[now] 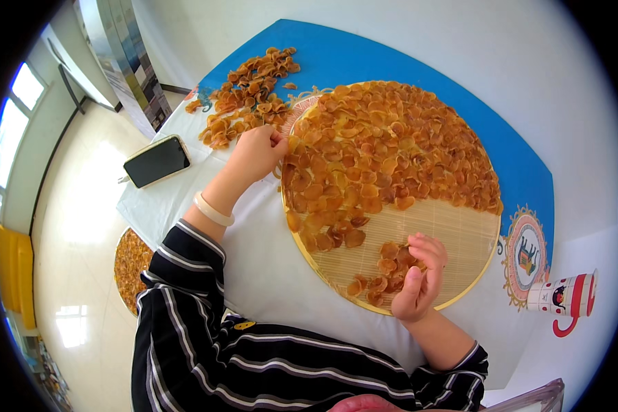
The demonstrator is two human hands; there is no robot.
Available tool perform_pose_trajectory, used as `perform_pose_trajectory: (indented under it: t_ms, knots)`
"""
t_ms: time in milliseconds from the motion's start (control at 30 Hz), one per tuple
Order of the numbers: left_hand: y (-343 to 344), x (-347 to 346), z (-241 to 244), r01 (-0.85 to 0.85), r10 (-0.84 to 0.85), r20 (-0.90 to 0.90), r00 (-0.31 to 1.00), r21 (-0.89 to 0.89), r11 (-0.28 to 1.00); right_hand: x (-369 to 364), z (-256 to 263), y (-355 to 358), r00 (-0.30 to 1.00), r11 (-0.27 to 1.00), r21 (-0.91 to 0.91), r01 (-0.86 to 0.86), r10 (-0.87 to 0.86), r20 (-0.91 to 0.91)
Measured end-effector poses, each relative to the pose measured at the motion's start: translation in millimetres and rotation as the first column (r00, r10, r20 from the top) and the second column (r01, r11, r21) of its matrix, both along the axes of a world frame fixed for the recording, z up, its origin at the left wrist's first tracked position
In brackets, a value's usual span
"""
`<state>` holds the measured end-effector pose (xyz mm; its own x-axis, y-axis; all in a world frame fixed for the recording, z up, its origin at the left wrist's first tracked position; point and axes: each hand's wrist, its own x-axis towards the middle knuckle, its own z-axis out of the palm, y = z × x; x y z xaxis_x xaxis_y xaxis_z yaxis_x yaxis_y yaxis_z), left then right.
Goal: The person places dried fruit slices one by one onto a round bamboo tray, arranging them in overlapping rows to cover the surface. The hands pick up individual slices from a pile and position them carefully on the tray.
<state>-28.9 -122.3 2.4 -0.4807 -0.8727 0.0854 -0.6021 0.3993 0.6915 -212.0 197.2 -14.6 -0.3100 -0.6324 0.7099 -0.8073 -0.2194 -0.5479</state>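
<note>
A round woven bamboo tray [443, 234] with a yellow rim lies before me. Thin, curled amber-brown dried slices [391, 139] cover its far and left parts in a dense layer. At the tray's left rim is my left hand [260, 152], its fingers bent and thumb against them; whether a slice is between them is hidden. My right hand [425, 280] is cupped over the near part of the tray, thumb and fingers apart, beside a small loose group of slices [389, 265]. Its palm side faces that group, and it partly hides some of them.
A loose heap of slices [252, 98] lies on the table, left of the tray. A phone [157, 162] rests near the left edge. On the right are an elephant-patterned placemat print [525, 252] and a red-handled cup [559, 296]. Another slice-covered tray [131, 270] sits lower, beyond the table's left edge.
</note>
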Motion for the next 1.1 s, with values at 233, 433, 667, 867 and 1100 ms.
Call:
perform_pose_trajectory:
  t_ms: [233, 433, 667, 867, 1100]
  knots:
    - [-2, -3, 2, -0.017, 0.015, 0.044, 0.999, 0.038, 0.999, 1, 1, -1, 1.000, 1.000, 0.012, 0.007, -0.007, -0.008]
    - [-1, -4, 0, -0.018, 0.018, 0.066, 0.998, -0.003, 1.000, 2, 3, -1, 1.000, 1.000, 0.012, 0.022, -0.022, -0.012]
    - [3, -5, 2, -0.013, 0.013, 0.032, 0.999, -0.007, 1.000, 2, 3, -1, 0.999, 1.000, 0.010, 0.029, -0.029, -0.014]
    - [-3, -6, 11, 0.100, -0.093, 0.042, 0.995, -0.200, 0.975, 3, 4, -2, 1.000, 1.000, 0.004, 0.026, -0.026, -0.018]
    - [-18, -28, 21, 0.515, -0.429, 0.285, 0.857, -0.509, 0.690, 3, 4, -1, 1.000, 1.000, 0.003, 0.022, -0.022, -0.016]
